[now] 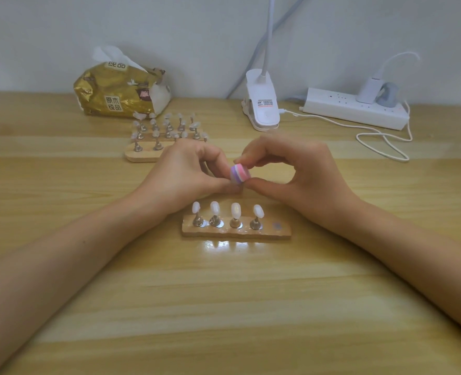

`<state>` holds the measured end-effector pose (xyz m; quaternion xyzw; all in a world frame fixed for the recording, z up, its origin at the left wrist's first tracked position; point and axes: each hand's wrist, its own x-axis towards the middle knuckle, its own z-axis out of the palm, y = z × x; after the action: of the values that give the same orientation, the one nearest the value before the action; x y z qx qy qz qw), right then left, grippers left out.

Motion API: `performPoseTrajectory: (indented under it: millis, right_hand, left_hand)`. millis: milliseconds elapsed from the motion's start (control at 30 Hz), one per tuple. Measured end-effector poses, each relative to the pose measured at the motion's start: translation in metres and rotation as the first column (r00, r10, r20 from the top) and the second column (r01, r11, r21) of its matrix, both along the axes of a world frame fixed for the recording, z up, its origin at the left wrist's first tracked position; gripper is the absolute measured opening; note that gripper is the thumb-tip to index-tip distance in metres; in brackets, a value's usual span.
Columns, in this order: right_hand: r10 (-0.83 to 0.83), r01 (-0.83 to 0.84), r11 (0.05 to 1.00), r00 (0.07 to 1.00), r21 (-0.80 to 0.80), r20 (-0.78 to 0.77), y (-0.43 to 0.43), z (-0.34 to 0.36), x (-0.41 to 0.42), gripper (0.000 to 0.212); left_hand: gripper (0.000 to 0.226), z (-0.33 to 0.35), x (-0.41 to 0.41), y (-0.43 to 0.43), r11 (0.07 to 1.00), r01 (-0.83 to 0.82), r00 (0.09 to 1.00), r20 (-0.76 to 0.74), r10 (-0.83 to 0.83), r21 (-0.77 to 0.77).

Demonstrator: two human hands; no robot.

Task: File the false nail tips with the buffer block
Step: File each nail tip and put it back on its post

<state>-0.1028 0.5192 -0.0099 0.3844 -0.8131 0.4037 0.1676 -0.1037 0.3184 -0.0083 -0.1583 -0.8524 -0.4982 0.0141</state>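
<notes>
The striped buffer block [240, 173], likely light and spongy, is pinched between thumb and forefinger of the right grip [291, 171] above the worktop [224, 293], the left grip [186, 171] curled against it, contents hidden; the false nail tips [235, 211] below look thin and brittle, best steadied by their pegs

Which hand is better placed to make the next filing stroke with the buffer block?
Right, probably. The right hand pinches the buffer block between thumb and forefinger; the left hand only meets its end, its grasp hidden.
</notes>
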Motion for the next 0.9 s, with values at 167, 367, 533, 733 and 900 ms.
performPoseTrajectory:
  millis: [167,367,533,733,900]
  right_hand:
    - [-0.019,0.019,1.0,1.0,0.018,0.016,-0.0005,-0.0006,-0.0008,0.008]
    - [-0.029,0.029,0.999,1.0,0.016,-0.009,-0.0014,-0.0005,-0.0002,0.008]
    - [-0.013,0.014,1.0,0.998,0.02,-0.063,-0.0025,-0.0007,0.0011,0.008]
    - [-0.006,0.006,1.0,0.999,0.014,-0.033,-0.0014,-0.001,0.0009,0.009]
    - [-0.015,0.016,1.0,0.999,0.025,-0.036,0.0001,-0.0011,0.0008,0.009]
  left_hand:
    - [0.019,-0.0001,-0.0004,-0.0005,1.0,-0.005,1.0,0.0,0.005,-0.006]
    - [0.019,-0.0009,-0.0006,-0.0006,1.0,-0.009,1.0,-0.004,0.009,-0.011]
    - [0.019,-0.001,-0.0007,-0.0006,1.0,-0.003,1.0,-0.014,0.003,-0.019]
    - [0.019,-0.0009,-0.0003,-0.0011,1.0,0.004,1.0,-0.017,-0.004,-0.015]
    - [0.019,-0.0002,-0.0001,-0.001,1.0,0.012,1.0,-0.021,-0.012,-0.012]
